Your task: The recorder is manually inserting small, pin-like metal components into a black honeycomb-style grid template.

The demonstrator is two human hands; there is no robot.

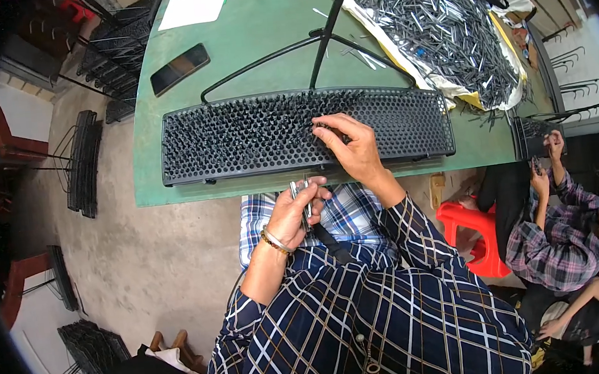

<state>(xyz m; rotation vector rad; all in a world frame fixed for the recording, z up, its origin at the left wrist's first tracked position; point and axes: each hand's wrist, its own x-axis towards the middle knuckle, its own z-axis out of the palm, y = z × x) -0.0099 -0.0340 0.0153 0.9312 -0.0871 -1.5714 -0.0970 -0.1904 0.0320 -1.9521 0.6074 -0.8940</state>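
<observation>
The black panel (pixel 397 125) lay along the table's (pixel 245 49) near edge, a long slab pierced by rows of round holes; its left and middle bristled with dark tips, while the right end looked smoother. Thin round rods (pixel 260 65) branched off its far side. Its long axis ran left to right before the person, the rods pointing away across the green top. The right hand (pixel 357 150) bent over the middle, thumb and forefinger drawn close; what lay between them I couldn't tell. Nearer the lap, the left hand (pixel 294 212) pinched slim, shiny strips (pixel 306 200) between thumb and curled fingers. Beyond, a glinting, spiky heap (pixel 435 32) covered a white sack (pixel 461 94).
</observation>
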